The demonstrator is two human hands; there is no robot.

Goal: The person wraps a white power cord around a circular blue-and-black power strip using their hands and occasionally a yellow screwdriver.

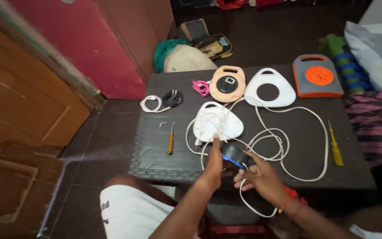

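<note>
Item: black cable spool [234,155], near table [164,155] edge, gripped by both left hand [213,166] and right hand [257,177]. Risk: loose white cord [279,146] loops may snag the yellow screwdriver [335,146].

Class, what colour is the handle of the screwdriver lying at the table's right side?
Yellow; the screwdriver shows best in the head view.

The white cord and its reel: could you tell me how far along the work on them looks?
Done: the white case half and white cover lie apart. In hand: the left hand and right hand hold the black spool. Left: most of the white cord lies loose on the table, and the halves remain unjoined.
</note>
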